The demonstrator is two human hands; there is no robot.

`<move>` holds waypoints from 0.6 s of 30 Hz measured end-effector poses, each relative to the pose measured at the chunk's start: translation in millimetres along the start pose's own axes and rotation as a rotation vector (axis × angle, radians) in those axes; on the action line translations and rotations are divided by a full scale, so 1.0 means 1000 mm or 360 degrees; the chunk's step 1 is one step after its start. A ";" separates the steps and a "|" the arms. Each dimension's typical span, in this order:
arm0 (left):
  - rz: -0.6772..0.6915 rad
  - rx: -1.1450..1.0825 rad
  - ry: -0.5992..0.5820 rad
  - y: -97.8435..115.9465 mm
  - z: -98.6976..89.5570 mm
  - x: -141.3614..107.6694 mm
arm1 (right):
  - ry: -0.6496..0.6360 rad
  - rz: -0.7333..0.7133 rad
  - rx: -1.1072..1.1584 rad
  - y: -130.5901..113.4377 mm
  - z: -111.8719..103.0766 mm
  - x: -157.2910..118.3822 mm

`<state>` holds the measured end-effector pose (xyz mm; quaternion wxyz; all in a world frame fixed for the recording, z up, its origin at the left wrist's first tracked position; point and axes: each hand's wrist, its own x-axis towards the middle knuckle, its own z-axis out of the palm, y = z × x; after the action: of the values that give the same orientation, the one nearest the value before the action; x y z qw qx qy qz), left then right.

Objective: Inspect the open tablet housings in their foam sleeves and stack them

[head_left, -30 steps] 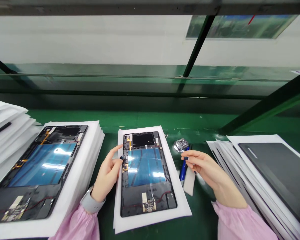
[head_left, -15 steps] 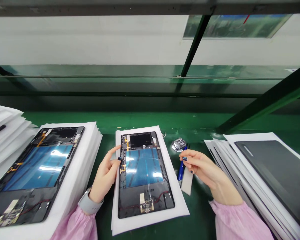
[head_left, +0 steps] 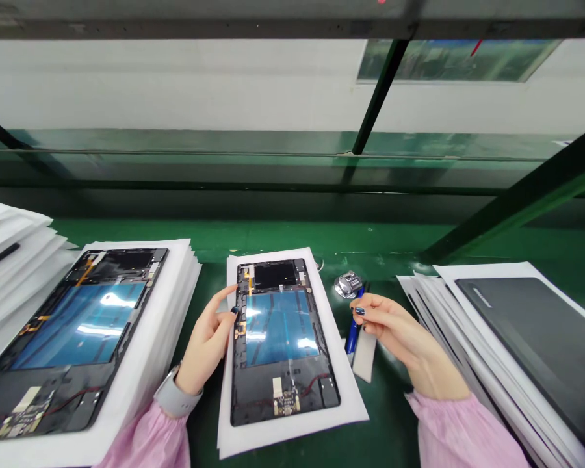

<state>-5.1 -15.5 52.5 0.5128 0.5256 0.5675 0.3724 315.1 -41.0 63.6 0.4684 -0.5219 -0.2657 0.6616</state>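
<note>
An opened tablet (head_left: pixel 283 380) lies on white foam sheets (head_left: pixel 338 390), its blue-covered battery, orange ribbon cables and small circuit board exposed. Along its left edge rests my left hand (head_left: pixel 205 341), index finger stretched out and thumb apart from it, both touching the edge without gripping. My right hand (head_left: pixel 394 331) hovers to the right of the tablet, thumb and index fingertip pinched together; whatever is between them is hidden or too small to name. Beneath those fingers lie a blue pen (head_left: pixel 352 337) and a pale flat strip (head_left: pixel 364 357).
A round metallic object (head_left: pixel 348 284) sits behind the pen. At left, another opened tablet (head_left: pixel 82 325) tops a foam-layered stack, with more white sheets (head_left: pixel 19 279) beyond. A dark closed panel (head_left: pixel 526 325) tops the right stack. A green slanting post (head_left: pixel 511 192) rises at right.
The view has shifted slightly. Both hands keep nearly the same position, the left on the tablet's edge and the right pinched above the pen.
</note>
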 end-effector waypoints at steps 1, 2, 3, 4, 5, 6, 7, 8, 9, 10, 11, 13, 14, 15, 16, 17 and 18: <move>-0.0003 0.0001 0.0000 -0.001 0.000 0.000 | 0.0006 -0.0013 0.0011 0.000 0.000 0.000; -0.0007 -0.0004 -0.0003 -0.001 -0.001 0.000 | 0.0010 -0.0028 0.0022 0.000 0.000 0.000; -0.0010 -0.0012 -0.0009 -0.001 -0.001 0.000 | 0.0013 -0.0041 0.0033 0.000 0.000 0.000; -0.0012 -0.0022 -0.0017 -0.001 -0.001 -0.001 | 0.0013 -0.0055 0.0044 -0.001 0.001 0.000; -0.0011 -0.0027 -0.0020 0.000 -0.001 -0.001 | 0.0015 -0.0069 0.0056 -0.001 0.002 -0.001; -0.0011 -0.0030 -0.0023 0.000 -0.001 -0.001 | 0.0020 -0.0085 0.0072 -0.001 0.003 -0.003; -0.0010 -0.0029 -0.0023 0.001 -0.001 -0.001 | 0.0030 -0.0103 0.0090 0.000 0.004 -0.007; -0.0008 -0.0026 -0.0020 0.002 -0.001 -0.001 | 0.0047 -0.0124 0.0112 0.001 0.005 -0.012; -0.0004 -0.0022 -0.0020 0.003 -0.001 -0.002 | 0.0069 -0.0146 0.0137 0.003 0.006 -0.018; 0.0004 -0.0019 -0.0018 0.003 -0.001 -0.002 | 0.0092 -0.0165 0.0162 0.006 0.006 -0.025; 0.0015 -0.0018 -0.0018 0.004 -0.001 -0.002 | 0.0116 -0.0179 0.0185 0.010 0.007 -0.034; 0.0042 -0.0018 -0.0012 0.004 -0.001 -0.003 | 0.0169 -0.0196 0.0224 0.019 0.007 -0.053; 0.0050 -0.0017 -0.0014 0.004 -0.001 -0.004 | 0.0197 -0.0199 0.0240 0.023 0.006 -0.064; 0.0055 -0.0013 -0.0018 0.004 -0.002 -0.004 | 0.0225 -0.0198 0.0252 0.028 0.005 -0.074; 0.0059 -0.0007 -0.0026 0.004 -0.002 -0.005 | 0.0254 -0.0197 0.0262 0.032 0.004 -0.084; 0.0064 0.0001 -0.0031 0.005 -0.002 -0.006 | 0.0282 -0.0195 0.0270 0.035 0.003 -0.094; 0.0071 0.0009 -0.0035 0.006 -0.002 -0.007 | 0.0310 -0.0193 0.0276 0.038 0.002 -0.104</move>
<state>-6.6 -21.2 60.0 0.5092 0.5436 0.5510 0.3763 302.1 -149.9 77.9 0.5744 -0.5242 -0.1918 0.5988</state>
